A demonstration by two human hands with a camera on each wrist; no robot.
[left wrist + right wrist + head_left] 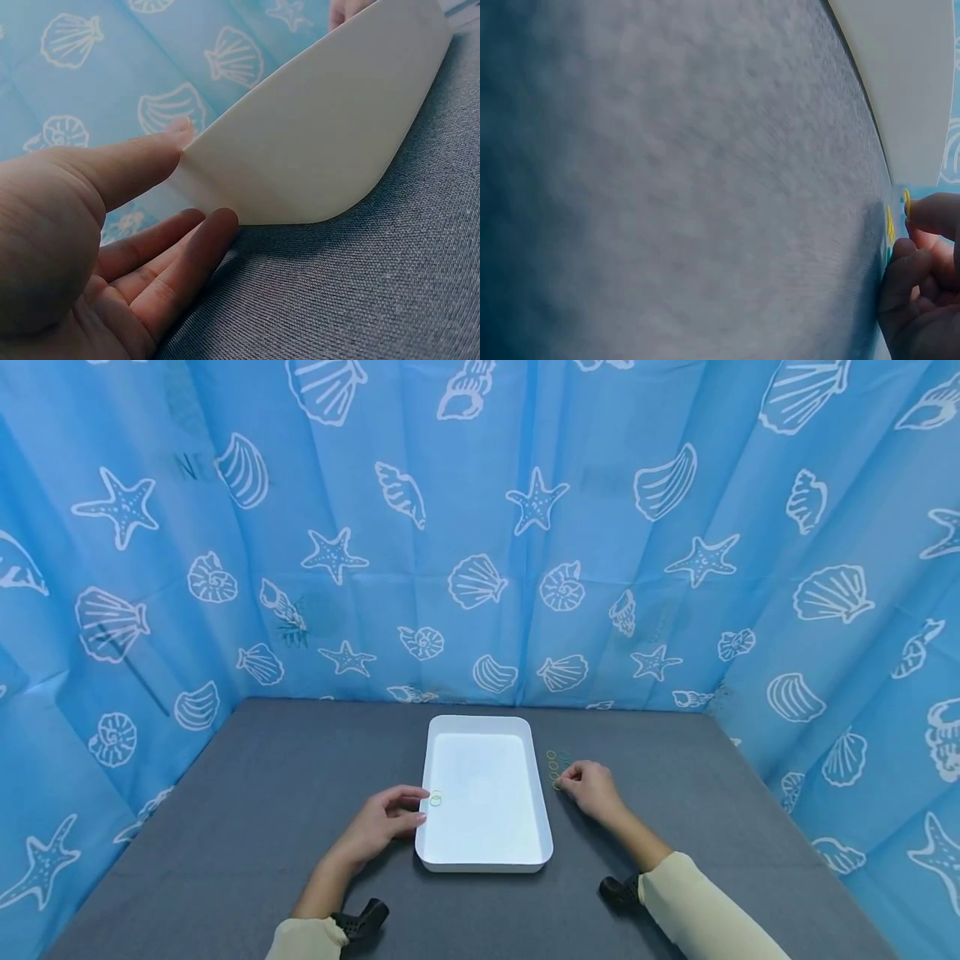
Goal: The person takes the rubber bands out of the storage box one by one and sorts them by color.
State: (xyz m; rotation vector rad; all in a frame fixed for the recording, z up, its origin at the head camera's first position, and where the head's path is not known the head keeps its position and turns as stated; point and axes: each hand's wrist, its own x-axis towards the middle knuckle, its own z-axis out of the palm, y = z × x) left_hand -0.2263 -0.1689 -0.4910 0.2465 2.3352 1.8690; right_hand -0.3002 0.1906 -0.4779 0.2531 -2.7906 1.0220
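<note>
A white rectangular tray [483,793] stands on the table in front of me. My left hand [378,822] rests on its left side; in the left wrist view the thumb touches the rim and the other fingertips are by the lower wall. Two small thin bands [437,799], yellowish and green, lie inside the tray near its left wall. To the right of the tray my right hand [592,787] pinches a yellow rubber band [907,204] between thumb and fingertip. Just beyond that hand, yellow bands [552,756] lie in a row, with faint green bands [566,758] beside them.
Grey cloth covers the table [315,752]. A blue curtain [480,543] with white shells and starfish hangs behind the table and along both sides. Each wrist wears a black camera, the left camera [365,920] near the front and the right camera [619,893] beside the sleeve.
</note>
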